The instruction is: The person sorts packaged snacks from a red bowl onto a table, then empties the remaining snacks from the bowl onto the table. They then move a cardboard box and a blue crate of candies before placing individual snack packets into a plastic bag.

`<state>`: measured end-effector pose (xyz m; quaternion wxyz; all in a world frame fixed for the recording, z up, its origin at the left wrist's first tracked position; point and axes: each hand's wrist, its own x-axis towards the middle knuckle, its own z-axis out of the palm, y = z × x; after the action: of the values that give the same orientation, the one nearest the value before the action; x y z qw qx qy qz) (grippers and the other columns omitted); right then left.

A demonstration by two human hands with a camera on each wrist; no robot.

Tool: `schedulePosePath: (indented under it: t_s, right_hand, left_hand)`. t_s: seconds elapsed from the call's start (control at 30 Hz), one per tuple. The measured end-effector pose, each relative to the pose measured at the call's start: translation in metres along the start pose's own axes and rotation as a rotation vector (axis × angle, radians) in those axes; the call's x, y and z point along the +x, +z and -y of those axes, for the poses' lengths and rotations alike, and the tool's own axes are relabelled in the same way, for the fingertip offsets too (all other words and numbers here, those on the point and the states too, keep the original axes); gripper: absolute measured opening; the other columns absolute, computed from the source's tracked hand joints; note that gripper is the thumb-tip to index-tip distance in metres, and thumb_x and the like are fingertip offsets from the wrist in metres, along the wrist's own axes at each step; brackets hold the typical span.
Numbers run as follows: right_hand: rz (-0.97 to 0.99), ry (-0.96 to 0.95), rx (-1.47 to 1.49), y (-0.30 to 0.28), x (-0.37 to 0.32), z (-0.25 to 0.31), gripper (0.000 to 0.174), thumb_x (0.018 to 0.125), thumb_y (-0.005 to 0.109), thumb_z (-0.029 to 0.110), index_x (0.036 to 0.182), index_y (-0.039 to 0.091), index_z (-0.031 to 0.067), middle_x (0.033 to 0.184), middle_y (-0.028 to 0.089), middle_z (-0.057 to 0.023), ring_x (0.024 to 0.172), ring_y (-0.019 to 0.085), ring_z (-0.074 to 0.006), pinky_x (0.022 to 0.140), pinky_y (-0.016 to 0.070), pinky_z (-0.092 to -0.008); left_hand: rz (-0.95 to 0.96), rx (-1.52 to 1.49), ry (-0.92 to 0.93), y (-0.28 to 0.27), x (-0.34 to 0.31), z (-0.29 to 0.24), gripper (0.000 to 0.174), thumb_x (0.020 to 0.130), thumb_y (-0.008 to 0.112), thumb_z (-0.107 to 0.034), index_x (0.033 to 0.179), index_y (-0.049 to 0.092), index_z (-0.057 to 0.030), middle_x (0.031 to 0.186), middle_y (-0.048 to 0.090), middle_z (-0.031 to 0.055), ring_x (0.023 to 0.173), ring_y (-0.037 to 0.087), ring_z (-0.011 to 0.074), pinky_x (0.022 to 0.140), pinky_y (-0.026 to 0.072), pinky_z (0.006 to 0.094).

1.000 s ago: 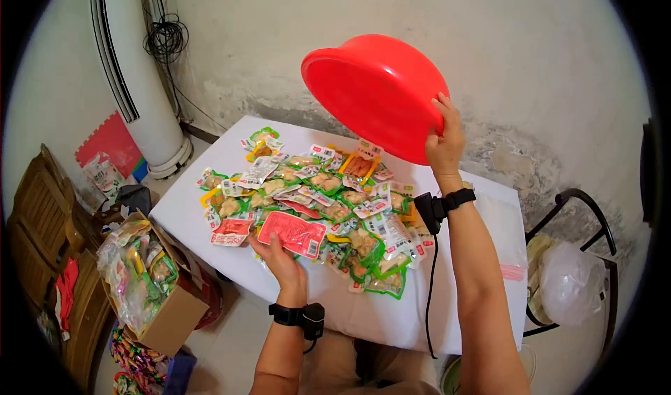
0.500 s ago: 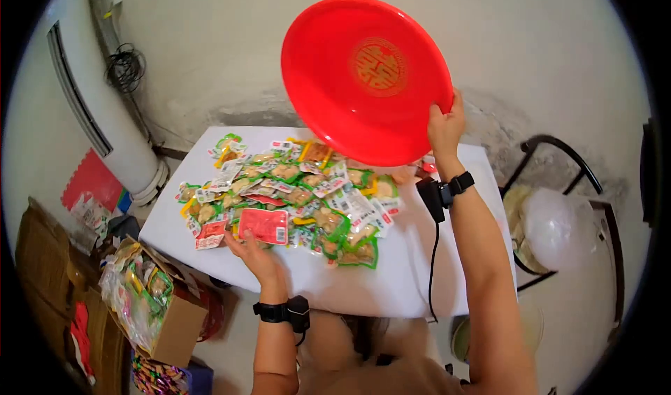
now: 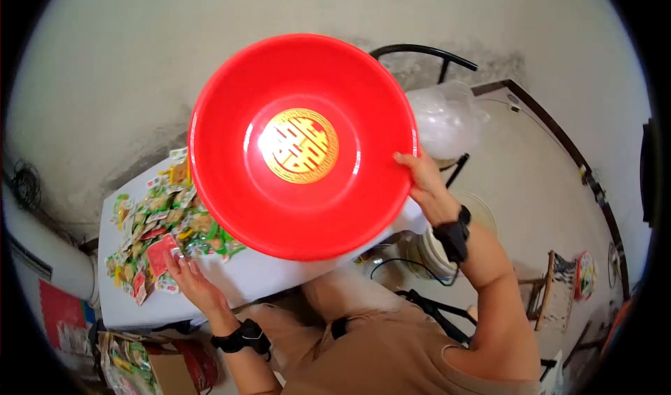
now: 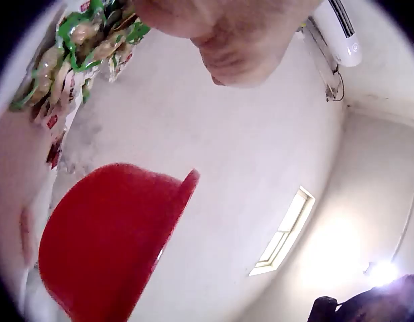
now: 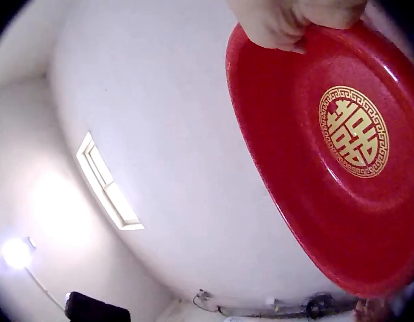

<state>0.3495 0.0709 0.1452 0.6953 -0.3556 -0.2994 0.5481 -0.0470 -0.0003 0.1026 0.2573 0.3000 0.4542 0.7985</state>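
Observation:
A large red plastic basin [image 3: 231, 206] with a gold round emblem inside hangs tilted above the table, its inner side facing the head camera. My right hand [image 3: 430, 189] grips its rim at the right, thumb over the inner side; the right wrist view shows this hand [image 5: 294, 20] at the rim. My left hand [image 3: 199, 289] reaches to the near edge of the pile with its fingers extended, fingertips at a red flat food packet [image 3: 162, 254]. Around it lie many vacuum-sealed food packets [image 3: 157, 217] with green, yellow and red edging. The basin hides the right of the pile.
The packets lie on a white-covered table [image 3: 272, 275]. Below its left end stands a cardboard box [image 3: 171, 374] of packets. At the right are a black metal-framed chair [image 3: 423, 50] with a clear plastic bag [image 3: 447, 119] and a white bucket [image 3: 430, 255] on the floor.
My right hand has turned the basin so its inside and emblem face the head camera, and brought it closer. The view has swung right. The left hand stays by the red packet.

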Motion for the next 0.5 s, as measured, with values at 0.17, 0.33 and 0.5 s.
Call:
schedulePosePath:
  t_s: [0.17,0.33,0.5]
  right_hand:
    - [-0.201,-0.006,-0.017,-0.116,-0.100,0.058,0.045,0.076,0.055,-0.004,0.119,0.045,0.0038,0.109,0.057,-0.0117,0.092,0.059,-0.0229,0.082,0.0486,-0.0375]
    - [-0.571,-0.079,-0.079,-0.220,-0.187,0.076,0.041,0.078,0.049,-0.004,0.117,0.045,0.0024,0.109,0.056,-0.0115,0.096,0.055,-0.0250,0.085,0.0463,-0.0392]
    - [-0.751,-0.006,0.116,-0.306,-0.236,0.063,0.037,0.076,0.046,-0.006,0.112,0.048,0.0017,0.105,0.057,-0.0111,0.093,0.056,-0.0269,0.084,0.0471,-0.0411]
  left_hand:
    - [0.076,0.074,-0.020,0.011,-0.027,0.002,0.044,0.093,0.039,-0.020,0.134,0.030,-0.0073,0.137,0.029,0.0054,0.126,0.026,0.0186,0.103,0.0190,0.0367]
    - [0.161,0.060,-0.041,0.023,-0.047,0.000,0.045,0.092,0.040,-0.020,0.134,0.029,-0.0054,0.137,0.028,0.0076,0.128,0.024,0.0201,0.104,0.0200,0.0383]
    - [0.216,0.048,-0.033,0.027,-0.061,-0.003,0.046,0.092,0.041,-0.021,0.134,0.028,-0.0055,0.137,0.027,0.0085,0.128,0.023,0.0208,0.104,0.0190,0.0384]
